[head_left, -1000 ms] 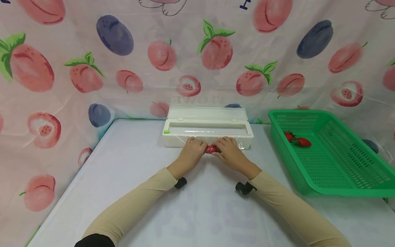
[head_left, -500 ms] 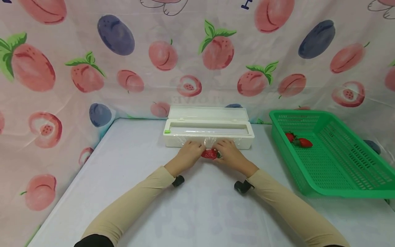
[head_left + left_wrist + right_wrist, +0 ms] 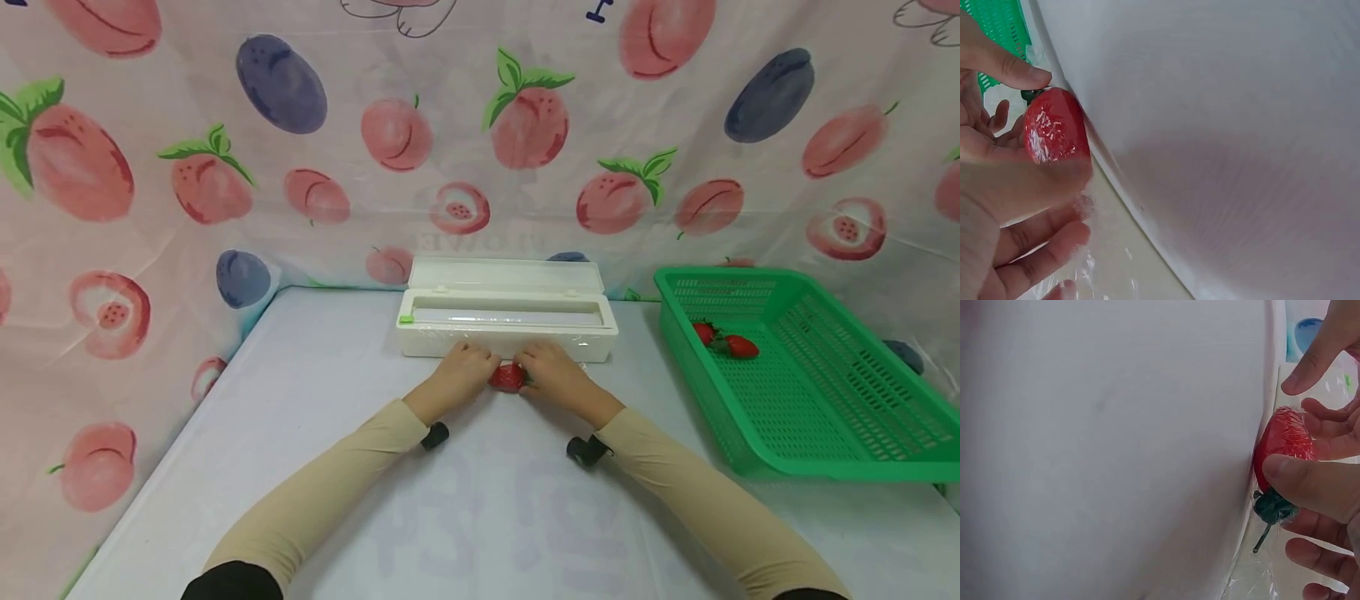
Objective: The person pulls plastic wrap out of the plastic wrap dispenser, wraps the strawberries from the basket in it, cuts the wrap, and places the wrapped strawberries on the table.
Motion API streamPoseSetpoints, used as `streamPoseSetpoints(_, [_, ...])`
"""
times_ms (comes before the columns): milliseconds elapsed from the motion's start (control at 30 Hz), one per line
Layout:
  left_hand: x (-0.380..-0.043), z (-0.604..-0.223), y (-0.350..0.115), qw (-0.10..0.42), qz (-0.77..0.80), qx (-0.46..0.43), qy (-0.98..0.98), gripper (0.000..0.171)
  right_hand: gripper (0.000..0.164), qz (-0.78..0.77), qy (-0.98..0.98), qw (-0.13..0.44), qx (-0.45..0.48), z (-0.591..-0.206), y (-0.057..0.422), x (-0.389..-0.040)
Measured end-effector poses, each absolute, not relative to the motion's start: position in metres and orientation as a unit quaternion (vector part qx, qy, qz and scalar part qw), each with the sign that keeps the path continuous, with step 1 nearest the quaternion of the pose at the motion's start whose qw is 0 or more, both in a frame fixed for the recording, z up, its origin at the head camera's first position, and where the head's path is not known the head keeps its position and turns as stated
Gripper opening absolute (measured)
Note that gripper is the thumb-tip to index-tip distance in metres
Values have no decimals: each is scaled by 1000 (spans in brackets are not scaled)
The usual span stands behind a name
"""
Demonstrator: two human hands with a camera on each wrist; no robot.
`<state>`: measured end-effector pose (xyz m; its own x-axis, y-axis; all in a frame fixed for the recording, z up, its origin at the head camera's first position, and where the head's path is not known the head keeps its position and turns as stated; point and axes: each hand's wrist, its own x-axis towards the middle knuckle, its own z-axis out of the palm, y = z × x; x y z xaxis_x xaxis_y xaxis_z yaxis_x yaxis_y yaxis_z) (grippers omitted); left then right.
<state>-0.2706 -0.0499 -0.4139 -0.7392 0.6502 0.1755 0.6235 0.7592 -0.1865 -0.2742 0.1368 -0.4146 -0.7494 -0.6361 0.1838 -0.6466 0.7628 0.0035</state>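
Red strawberry [image 3: 507, 377], green-crowned and covered in clear plastic film [image 3: 1254, 584], lying between both hands, before an open, oblong white box [image 3: 506, 332]. The right hand [image 3: 557, 374] pinches its crown end; the left hand [image 3: 456, 372] adjoins the tip, its grip indeterminable. A green plastic basket [image 3: 855, 467] stands rightward.

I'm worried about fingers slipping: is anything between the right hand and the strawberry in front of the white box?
Just clear film, it seems: it lies wrinkled over the strawberry, so the right hand likely meets film, not bare fruit. Nothing else visible is in the way.
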Motion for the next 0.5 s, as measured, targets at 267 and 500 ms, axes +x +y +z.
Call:
streamPoseSetpoints(267, [-275, -418, -50, 127, 55, -339, -930, 16, 40, 27, -932, 102, 348, -416, 137, -277])
streamPoseSetpoints(500, [-278, -421, -51, 115, 63, -336, -933, 26, 41, -5, -927, 114, 358, -418, 138, -283])
